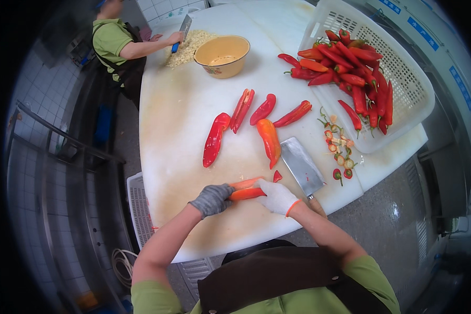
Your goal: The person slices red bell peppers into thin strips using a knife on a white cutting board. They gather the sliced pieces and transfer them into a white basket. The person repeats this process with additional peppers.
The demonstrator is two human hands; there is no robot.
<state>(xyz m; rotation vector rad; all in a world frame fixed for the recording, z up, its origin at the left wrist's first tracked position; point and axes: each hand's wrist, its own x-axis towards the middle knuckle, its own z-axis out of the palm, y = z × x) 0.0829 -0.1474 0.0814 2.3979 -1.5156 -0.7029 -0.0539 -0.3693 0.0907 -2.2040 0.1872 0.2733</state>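
Between my hands is a split red pepper (pixel 246 194), its two long sides spread a little apart above the white cutting surface (pixel 172 149). My left hand (pixel 213 200), in a grey knit glove, grips one end. The other end is in my right hand (pixel 278 196), which wears a white glove with an orange cuff. A cleaver (pixel 303 165) lies flat just right of my right hand, its wooden handle (pixel 317 207) towards me. Beyond my hands lie several more peppers, among them a red one (pixel 216 141), an orange-red one (pixel 270 143) and an opened one (pixel 242 111). A small red piece (pixel 277 176) rests near my right fingers.
A white plastic basket (pixel 412 98) lies tipped at the right, whole red peppers (pixel 353 70) spilling from it. Cut stem ends (pixel 339 147) are scattered beside it. Farther off stand a yellow enamel basin (pixel 223 59) and a person (pixel 117 47) holding a cleaver over chopped pale pieces (pixel 194 45).
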